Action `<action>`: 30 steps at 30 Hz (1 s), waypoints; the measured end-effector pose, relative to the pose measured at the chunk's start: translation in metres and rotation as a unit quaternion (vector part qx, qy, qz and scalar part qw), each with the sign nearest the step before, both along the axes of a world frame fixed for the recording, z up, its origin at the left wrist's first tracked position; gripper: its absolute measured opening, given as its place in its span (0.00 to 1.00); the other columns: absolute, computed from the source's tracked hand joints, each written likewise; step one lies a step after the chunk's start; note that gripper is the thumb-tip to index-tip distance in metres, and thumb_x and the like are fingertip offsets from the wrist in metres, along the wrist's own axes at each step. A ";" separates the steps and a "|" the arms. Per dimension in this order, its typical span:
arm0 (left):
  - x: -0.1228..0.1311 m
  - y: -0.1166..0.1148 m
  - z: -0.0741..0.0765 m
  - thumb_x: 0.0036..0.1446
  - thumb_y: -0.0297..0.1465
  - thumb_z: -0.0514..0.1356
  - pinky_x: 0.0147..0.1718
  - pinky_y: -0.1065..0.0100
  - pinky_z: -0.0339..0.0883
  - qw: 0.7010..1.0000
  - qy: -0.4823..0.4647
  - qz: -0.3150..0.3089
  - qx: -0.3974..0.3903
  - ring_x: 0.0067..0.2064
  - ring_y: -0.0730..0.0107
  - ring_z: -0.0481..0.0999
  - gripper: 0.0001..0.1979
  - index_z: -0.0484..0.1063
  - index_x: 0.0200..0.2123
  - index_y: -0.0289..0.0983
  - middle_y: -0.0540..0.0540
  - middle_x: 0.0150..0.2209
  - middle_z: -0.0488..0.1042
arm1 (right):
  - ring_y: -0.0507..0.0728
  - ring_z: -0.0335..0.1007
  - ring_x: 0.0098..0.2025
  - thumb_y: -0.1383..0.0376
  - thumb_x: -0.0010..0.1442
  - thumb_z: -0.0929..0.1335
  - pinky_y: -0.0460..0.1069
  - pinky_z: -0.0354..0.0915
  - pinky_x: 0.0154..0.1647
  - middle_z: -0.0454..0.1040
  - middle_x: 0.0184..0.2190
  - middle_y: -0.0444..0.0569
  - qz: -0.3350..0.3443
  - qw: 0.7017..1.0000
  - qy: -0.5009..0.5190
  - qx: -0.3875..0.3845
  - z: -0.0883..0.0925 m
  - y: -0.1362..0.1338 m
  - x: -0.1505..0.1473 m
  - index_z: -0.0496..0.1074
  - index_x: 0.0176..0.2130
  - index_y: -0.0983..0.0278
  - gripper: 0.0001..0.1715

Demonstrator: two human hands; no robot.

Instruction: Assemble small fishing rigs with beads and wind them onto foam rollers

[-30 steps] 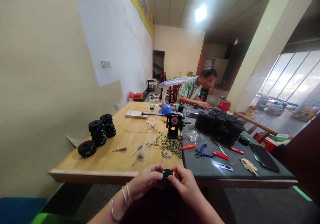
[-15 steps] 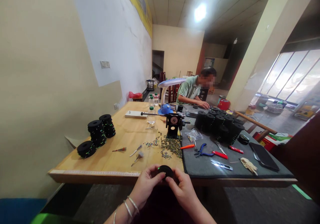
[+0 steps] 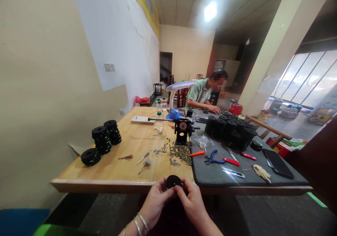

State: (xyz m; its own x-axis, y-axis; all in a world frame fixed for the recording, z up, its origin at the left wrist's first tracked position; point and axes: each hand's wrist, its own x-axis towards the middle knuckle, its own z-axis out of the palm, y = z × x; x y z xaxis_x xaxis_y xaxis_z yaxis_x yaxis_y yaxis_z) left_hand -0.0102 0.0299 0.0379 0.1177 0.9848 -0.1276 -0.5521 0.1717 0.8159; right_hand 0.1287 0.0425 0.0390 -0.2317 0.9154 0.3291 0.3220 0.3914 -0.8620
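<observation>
Between both my hands, just off the table's front edge, is a round black spool. My left hand, with bangles at the wrist, is closed on its left side. My right hand grips the right side, and the two thumbs meet at the near face. Beyond them, small dark and pale pieces lie heaped on the wood. Behind that heap stands a black hand-crank winder. Thin brush-like tools rest on the wood to the left of the heap.
Stacked black spools stand at the left. On the grey mat lie blue pliers, snips, a glove and a phone. More black spools crowd behind. A co-worker bends over the far side near a lamp.
The spool has turned slightly in my hands, and the green bit on its upper left edge no longer shows. My thumbs have drawn closer together.
</observation>
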 end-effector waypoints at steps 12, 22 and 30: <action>-0.002 0.007 -0.002 0.42 0.27 0.69 0.41 0.66 0.68 1.000 0.000 -0.029 -0.008 0.39 0.65 0.74 0.11 0.73 0.31 0.35 0.47 0.34 0.77 | 0.54 0.67 0.28 0.62 0.60 0.65 0.45 0.58 0.28 0.74 0.26 0.45 -0.001 0.999 -0.043 0.006 0.003 -0.001 0.008 0.73 0.35 0.63 0.09; -0.007 0.014 0.003 0.45 0.32 0.66 0.36 0.66 0.65 0.982 0.158 -0.096 -0.029 0.39 0.62 0.72 0.14 0.70 0.36 0.36 0.46 0.35 0.75 | 0.54 0.67 0.27 0.66 0.59 0.64 0.45 0.56 0.27 0.74 0.25 0.45 0.014 0.984 -0.177 0.031 0.005 0.006 0.023 0.71 0.31 0.63 0.06; 0.002 0.029 0.001 0.40 0.34 0.67 0.29 0.68 0.63 0.946 0.301 -0.122 0.010 0.28 0.70 0.69 0.14 0.67 0.27 0.35 0.51 0.23 0.71 | 0.54 0.67 0.28 0.70 0.55 0.65 0.45 0.56 0.28 0.74 0.26 0.45 0.053 0.973 -0.218 0.049 0.012 0.004 0.025 0.70 0.31 0.63 0.04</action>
